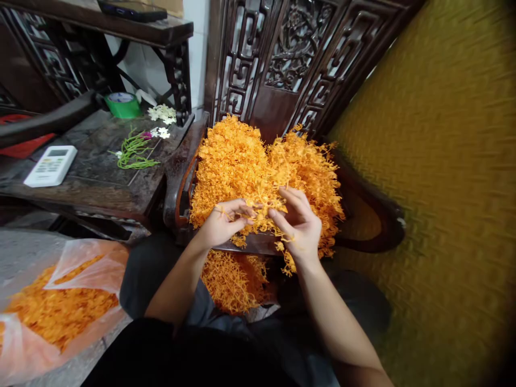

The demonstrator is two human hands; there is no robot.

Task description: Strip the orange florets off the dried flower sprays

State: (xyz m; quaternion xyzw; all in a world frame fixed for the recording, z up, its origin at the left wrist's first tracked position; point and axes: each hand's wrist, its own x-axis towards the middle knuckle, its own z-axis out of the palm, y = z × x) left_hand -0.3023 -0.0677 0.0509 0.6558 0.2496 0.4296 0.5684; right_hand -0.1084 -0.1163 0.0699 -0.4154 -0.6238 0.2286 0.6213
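Two heaps of orange, plastic-looking pieces lie on a dark carved wooden chair in front of me. The left heap looks fine and crumbly; the right heap is stringier, with thin branching strands. At the heaps' near edge my left hand is closed, with thumb and fingers pinching a thin orange strand. Opposite it, my right hand has its thumb and fingers curled round an orange branching cluster that spans the gap between both hands. Exactly where each fingertip grips is partly hidden by the orange strands.
Below the seat edge sits another orange tangle. A plastic bag of orange pieces lies on the floor at left. The side table holds a white remote control, green tape, green stems and white flower pieces.
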